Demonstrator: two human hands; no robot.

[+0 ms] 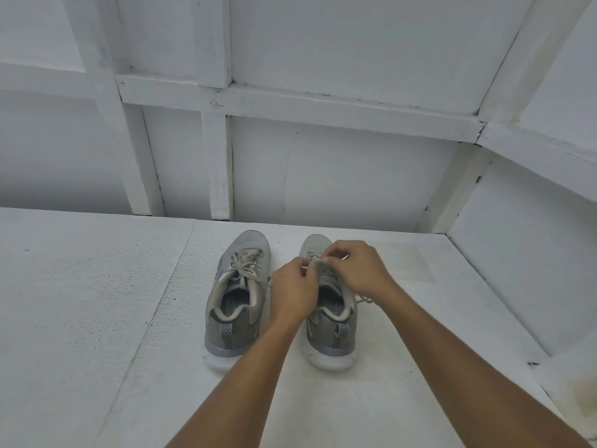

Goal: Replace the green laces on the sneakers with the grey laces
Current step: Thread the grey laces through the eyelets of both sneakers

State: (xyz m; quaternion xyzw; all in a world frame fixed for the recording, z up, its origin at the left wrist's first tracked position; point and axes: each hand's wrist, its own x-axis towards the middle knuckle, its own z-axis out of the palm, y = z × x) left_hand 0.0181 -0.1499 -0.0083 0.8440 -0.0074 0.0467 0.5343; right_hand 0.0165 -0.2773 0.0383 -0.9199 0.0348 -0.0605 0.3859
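Heels nearest the camera, two grey sneakers stand side by side on a white desk (97,286), long axes running away from the person, toes toward the panelled wall (323,173). Over the right-hand sneaker (329,337), the left hand (292,286) and right hand (358,270) each pinch a grey lace (315,261) near the toe-end eyelets. The left-hand sneaker (235,305) looks already relaced. Likely next: feeding the tip through a small eyelet, a precise job.
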